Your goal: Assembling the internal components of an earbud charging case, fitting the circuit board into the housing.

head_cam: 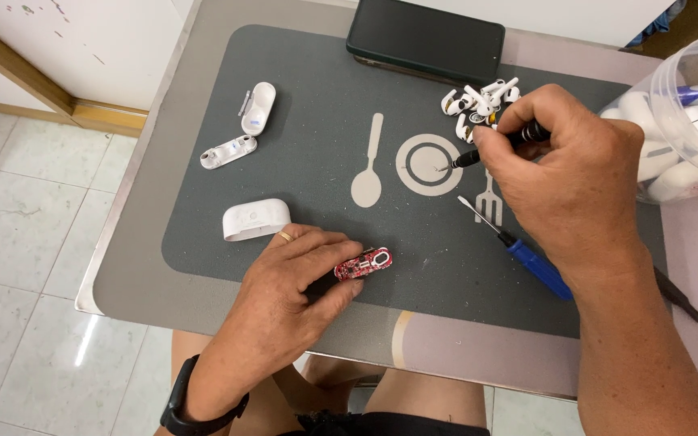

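A small table [123, 303] carries a dark grey placemat [317, 194] printed with a spoon, plate and fork. At the mat's far edge lies a black phone [425, 38], and at the table's right edge stands a clear plastic tub [684, 121] of white earbud cases. The right hand [571, 173] is closed around a dark precision screwdriver [490, 149], its tip down on the printed plate. The left hand [296, 278] rests at the mat's near edge — thumb and fingers pinching a small red circuit board [363, 264]. Just beyond that hand sits a white case shell [256, 219]; two more white case halves [242, 129] lie near the mat's far left corner. A blue-handled screwdriver [519, 249] lies under the right hand, and a pile of white earbuds [480, 103] sits just beyond its knuckles.
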